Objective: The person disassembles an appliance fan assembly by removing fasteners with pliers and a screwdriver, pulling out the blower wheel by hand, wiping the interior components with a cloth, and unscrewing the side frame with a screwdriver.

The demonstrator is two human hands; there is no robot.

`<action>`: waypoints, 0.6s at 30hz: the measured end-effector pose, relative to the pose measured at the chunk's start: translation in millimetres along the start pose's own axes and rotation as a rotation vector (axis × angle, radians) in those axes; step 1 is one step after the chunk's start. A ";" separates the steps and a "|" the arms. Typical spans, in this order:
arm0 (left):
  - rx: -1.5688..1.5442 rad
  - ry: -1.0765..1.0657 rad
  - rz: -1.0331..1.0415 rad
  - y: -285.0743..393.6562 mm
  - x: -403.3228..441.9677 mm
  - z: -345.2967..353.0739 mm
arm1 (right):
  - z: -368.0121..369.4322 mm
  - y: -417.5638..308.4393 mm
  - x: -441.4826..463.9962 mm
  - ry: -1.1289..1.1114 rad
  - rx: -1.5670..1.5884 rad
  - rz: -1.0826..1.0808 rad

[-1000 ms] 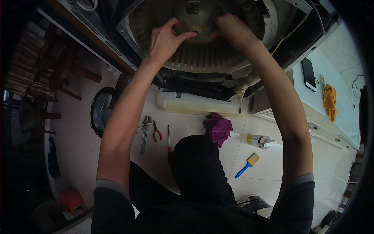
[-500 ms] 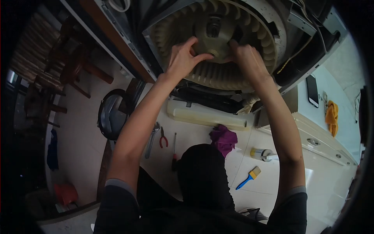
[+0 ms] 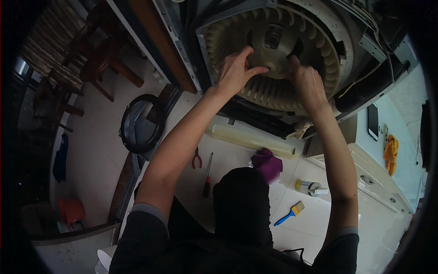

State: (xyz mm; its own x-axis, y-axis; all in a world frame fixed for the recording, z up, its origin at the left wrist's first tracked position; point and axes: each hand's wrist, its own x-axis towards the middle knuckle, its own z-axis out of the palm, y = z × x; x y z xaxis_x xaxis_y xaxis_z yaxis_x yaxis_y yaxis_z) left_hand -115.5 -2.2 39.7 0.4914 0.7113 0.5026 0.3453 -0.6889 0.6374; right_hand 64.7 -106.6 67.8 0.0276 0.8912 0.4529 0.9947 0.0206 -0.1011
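A cream blower fan wheel (image 3: 278,57) with curved blades around its rim sits inside the opened housing of a machine. My left hand (image 3: 235,73) grips the left part of its hub, with the fingers at a dark slot and the thumb stretched toward the central nut. On the other side, my right hand (image 3: 308,82) holds the hub by a second dark slot; its fingertips are partly hidden. The round ring of the housing (image 3: 331,34) surrounds the wheel.
On the floor lie red-handled pliers (image 3: 196,159), a screwdriver (image 3: 208,176), a purple cloth (image 3: 268,166), a spray can (image 3: 308,187) and a blue-handled paintbrush (image 3: 290,213). A round black-rimmed part (image 3: 143,123) stands at left. A phone (image 3: 373,121) and yellow cloth (image 3: 391,155) rest on the right-hand cabinet.
The view has shifted, so the wheel and both hands appear further right and slightly lower. Both hands keep about the same hold on the hub. The wrench is now hidden behind my left arm.
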 end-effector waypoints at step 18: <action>-0.107 -0.033 -0.113 22.3 -1.0 0.4 | -66.4 39.6 -58.4 0.277 0.184 0.264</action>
State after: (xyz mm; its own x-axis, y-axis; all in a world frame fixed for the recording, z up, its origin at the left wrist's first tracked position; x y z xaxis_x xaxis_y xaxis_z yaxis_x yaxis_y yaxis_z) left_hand -108.0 -18.3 53.1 0.4806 0.7771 0.4064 0.3135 -0.5850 0.7480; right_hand 109.0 -188.0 96.2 0.3301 0.7215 0.6087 0.9162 -0.0896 -0.3906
